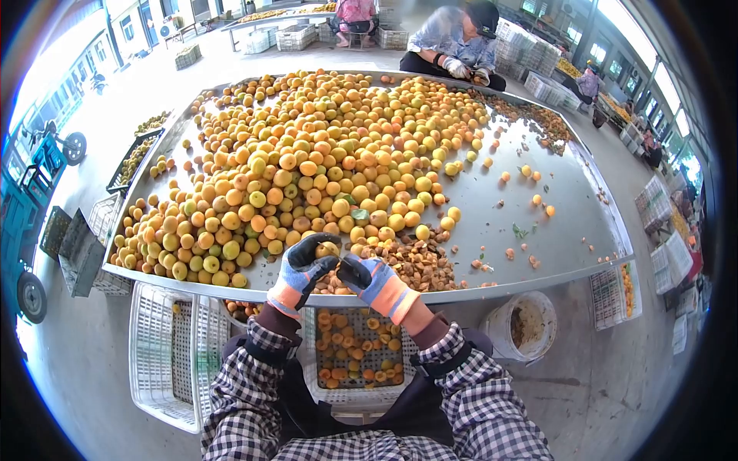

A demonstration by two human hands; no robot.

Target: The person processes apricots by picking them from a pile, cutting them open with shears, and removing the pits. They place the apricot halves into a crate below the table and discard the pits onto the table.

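In my left hand (300,270), gloved in black, blue and orange, a yellow-orange apricot (328,249) is gripped between thumb and fingers. My right hand (374,280), in a matching glove, is closed with its fingertips beside the left; whatever they pinch is hidden. Both hands are over the near edge of a metal table (550,250) heaped with whole apricots (307,165). Just right of them lies a pile of brown apricot pits (423,265). Below, between my knees, a white crate (309,361) holds apricot halves (357,349).
An upright white crate (157,349) stands at lower left, a white bucket (523,326) at lower right. Across the table sits a person (453,50) in white gloves, near another heap of brown pits (550,127). A blue cart (46,165) is far left.
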